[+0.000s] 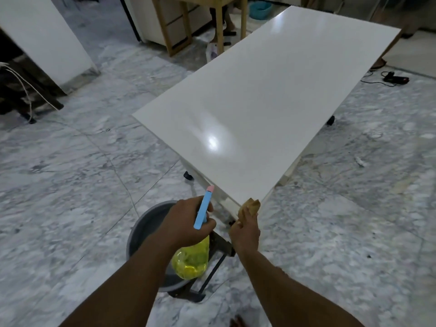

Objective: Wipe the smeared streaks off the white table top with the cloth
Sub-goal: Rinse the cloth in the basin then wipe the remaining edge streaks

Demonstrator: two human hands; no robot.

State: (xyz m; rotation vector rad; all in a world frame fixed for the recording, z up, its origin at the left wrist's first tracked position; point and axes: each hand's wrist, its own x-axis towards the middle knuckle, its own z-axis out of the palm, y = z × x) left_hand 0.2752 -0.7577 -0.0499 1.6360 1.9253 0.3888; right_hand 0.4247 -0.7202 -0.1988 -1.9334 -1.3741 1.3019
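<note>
As I read it from the feed, the wiping looks barely begun. Glare on the white counter hides any streaks, and nearly all of the top lies beyond the fingers, untouched by either hand. Down left of the left hand, a grey bucket stands on the floor, and I cannot see what is in it. The left fingers curl round the blue head of a spray bottle, whose yellow body appears to hold liquid. Just beside it, the right hand grips the tan cloth, bunched against the counter's near corner.
</note>
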